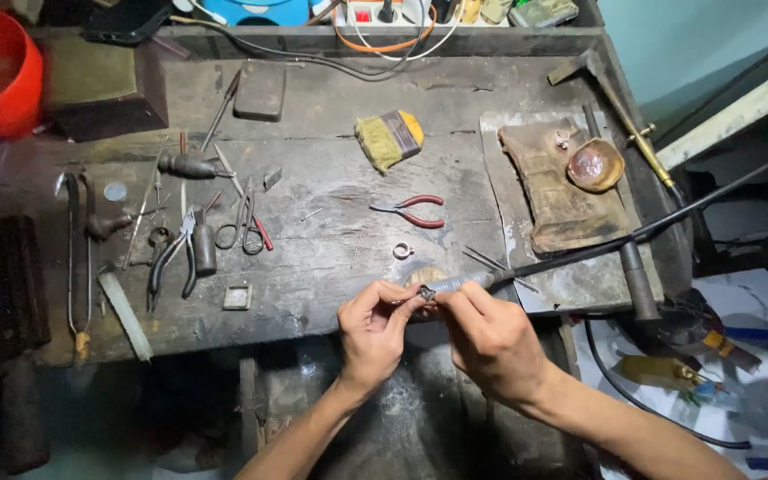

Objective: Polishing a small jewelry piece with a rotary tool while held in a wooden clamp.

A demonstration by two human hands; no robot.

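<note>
Both hands work a small piece at the front edge of a worn wooden bench [331, 258].

The left hand [373, 327] pinches a tiny workpiece [427, 292] between thumb and fingertips, too small to identify. The right hand [491, 338] is closed around a slim rotary handpiece [464, 283], tip touching the piece, its black flexible shaft [668, 222] running off toward 2 o'clock. A metal ring [403, 251] lies at 12 o'clock from the hands, red-handled pliers [412, 211] beyond it, a yellow brush [389, 138] farther still.
</note>
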